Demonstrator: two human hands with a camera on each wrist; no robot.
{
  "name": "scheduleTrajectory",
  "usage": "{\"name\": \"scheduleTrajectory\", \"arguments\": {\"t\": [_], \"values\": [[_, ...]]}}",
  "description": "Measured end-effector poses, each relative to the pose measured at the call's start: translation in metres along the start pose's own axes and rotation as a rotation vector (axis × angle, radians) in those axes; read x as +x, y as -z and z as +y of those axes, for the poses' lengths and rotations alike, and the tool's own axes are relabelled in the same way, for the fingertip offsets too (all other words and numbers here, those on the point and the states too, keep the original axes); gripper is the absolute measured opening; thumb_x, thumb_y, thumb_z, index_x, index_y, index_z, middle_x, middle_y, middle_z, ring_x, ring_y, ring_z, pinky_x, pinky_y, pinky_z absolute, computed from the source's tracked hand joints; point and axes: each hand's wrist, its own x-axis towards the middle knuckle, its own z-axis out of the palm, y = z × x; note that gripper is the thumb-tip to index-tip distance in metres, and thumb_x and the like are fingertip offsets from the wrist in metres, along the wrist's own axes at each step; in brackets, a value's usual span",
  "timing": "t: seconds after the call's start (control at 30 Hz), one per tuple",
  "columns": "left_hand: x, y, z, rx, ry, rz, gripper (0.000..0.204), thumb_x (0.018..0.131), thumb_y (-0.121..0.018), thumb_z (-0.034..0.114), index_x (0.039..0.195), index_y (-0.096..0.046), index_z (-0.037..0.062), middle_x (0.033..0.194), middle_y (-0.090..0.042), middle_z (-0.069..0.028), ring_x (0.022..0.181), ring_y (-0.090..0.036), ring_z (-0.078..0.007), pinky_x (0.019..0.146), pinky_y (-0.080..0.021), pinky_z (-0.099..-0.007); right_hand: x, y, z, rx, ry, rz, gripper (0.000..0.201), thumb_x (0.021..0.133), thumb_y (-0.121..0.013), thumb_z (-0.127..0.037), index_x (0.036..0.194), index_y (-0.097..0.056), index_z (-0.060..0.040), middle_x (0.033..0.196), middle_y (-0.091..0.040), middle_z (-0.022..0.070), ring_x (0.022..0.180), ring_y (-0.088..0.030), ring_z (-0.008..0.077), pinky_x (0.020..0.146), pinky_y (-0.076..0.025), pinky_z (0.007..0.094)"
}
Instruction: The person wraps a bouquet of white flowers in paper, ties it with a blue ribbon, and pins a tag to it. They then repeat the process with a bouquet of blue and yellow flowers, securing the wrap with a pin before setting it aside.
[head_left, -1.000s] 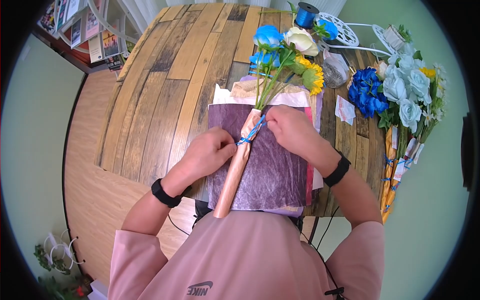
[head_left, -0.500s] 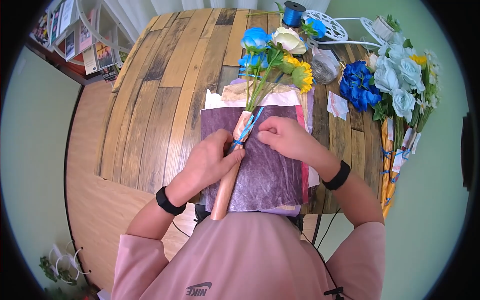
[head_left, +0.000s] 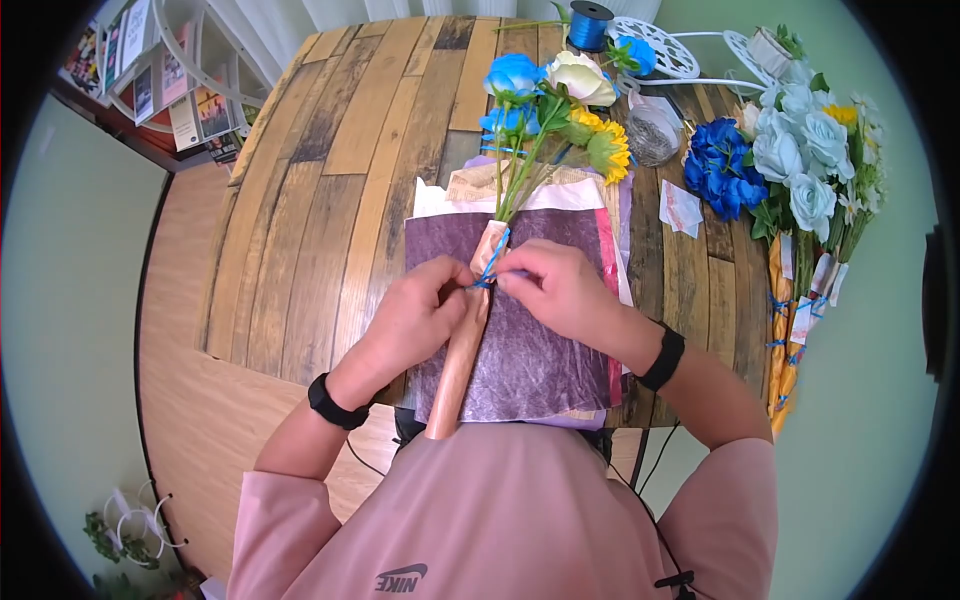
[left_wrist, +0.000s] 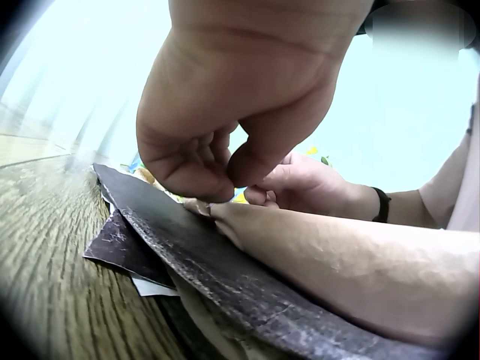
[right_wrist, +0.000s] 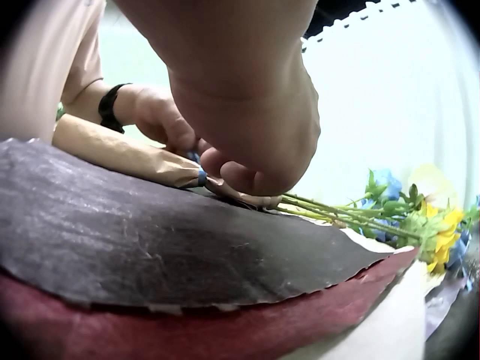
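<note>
Bundled flower stems (head_left: 514, 190) in a tan paper wrap (head_left: 457, 372) lie slanting over dark purple paper (head_left: 540, 350). A blue ribbon (head_left: 493, 256) goes round the wrap near its upper end; the band (right_wrist: 202, 178) also shows in the right wrist view. At its left side my left hand (head_left: 418, 312) pinches the ribbon between thumb and curled fingers. From the right, my right hand (head_left: 572, 292) pinches ribbon close by, fingertips almost meeting the left ones. In the left wrist view the left hand (left_wrist: 240, 97) hides the ribbon. The right hand (right_wrist: 251, 127) partly covers the knot.
Layered papers (head_left: 435, 198) lie under the purple sheet. Beyond the bouquet stand a blue ribbon spool (head_left: 588, 25) and a white metal rack (head_left: 660, 50). To the right are blue flowers (head_left: 722, 172), pale blue roses (head_left: 785, 150) and a small paper piece (head_left: 680, 208).
My right hand let go of the upright ribbon ends, then moved left and down to pinch ribbon by the knot. The left hand's thumb has drawn back from across the wrap.
</note>
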Motion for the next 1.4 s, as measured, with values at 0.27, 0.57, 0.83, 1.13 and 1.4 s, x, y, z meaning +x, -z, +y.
{"name": "scheduleTrajectory", "arguments": {"t": [0.27, 0.57, 0.83, 1.13, 1.4], "values": [[0.009, -0.002, -0.006, -0.943, 0.294, 0.016, 0.025, 0.085, -0.061, -0.003, 0.110, -0.064, -0.0005, 0.092, -0.061, -0.0046, 0.080, -0.062, -0.0135, 0.074, -0.052, -0.0275, 0.006, -0.006, 0.002, -0.047, 0.194, 0.027, 0.009, 0.086, -0.065, -0.006, 0.093, -0.064, -0.0013, 0.088, -0.063, 0.0155, 0.084, -0.065, 0.0321, 0.074, -0.052, 0.0371], [0.008, 0.011, -0.009, 0.132, -0.406, -0.038, 0.030, 0.076, -0.067, -0.005, 0.105, -0.069, 0.0027, 0.098, -0.064, -0.0121, 0.086, -0.065, -0.0306, 0.074, -0.053, -0.0380, 0.010, -0.011, 0.014, 0.143, -0.078, 0.003, 0.010, 0.089, -0.062, -0.006, 0.095, -0.066, 0.0007, 0.087, -0.067, 0.0113, 0.076, -0.064, 0.0183, 0.068, -0.051, 0.0322], [0.025, 0.022, -0.008, 0.395, -0.581, -0.201, 0.025, 0.077, -0.070, 0.005, 0.102, -0.069, 0.0025, 0.101, -0.065, -0.0107, 0.093, -0.063, -0.0306, 0.078, -0.052, -0.0364, 0.017, -0.011, 0.023, 0.291, -0.242, -0.090, 0.013, 0.095, -0.058, -0.008, 0.103, -0.062, 0.0016, 0.083, -0.065, 0.0026, 0.071, -0.059, 0.0070, 0.065, -0.050, 0.0241], [0.030, 0.010, -0.035, -0.407, -0.252, -0.244, 0.013, 0.090, -0.069, 0.011, 0.098, -0.070, -0.0001, 0.095, -0.063, -0.0071, 0.090, -0.061, -0.0192, 0.080, -0.049, -0.0307, 0.021, -0.004, 0.011, 0.143, -0.377, -0.079, 0.017, 0.094, -0.057, -0.013, 0.099, -0.063, 0.0023, 0.078, -0.067, 0.0081, 0.067, -0.065, 0.0125, 0.061, -0.052, 0.0283], [0.036, 0.005, -0.028, -0.762, 0.263, -0.197, 0.021, 0.094, -0.067, 0.020, 0.105, -0.071, 0.0023, 0.091, -0.068, -0.0012, 0.079, -0.059, -0.0079, 0.070, -0.049, -0.0235, 0.013, -0.009, 0.030, 0.315, -0.340, 0.000, 0.014, 0.091, -0.060, -0.009, 0.099, -0.064, 0.0019, 0.080, -0.066, 0.0097, 0.073, -0.067, 0.0146, 0.064, -0.052, 0.0292]]}}
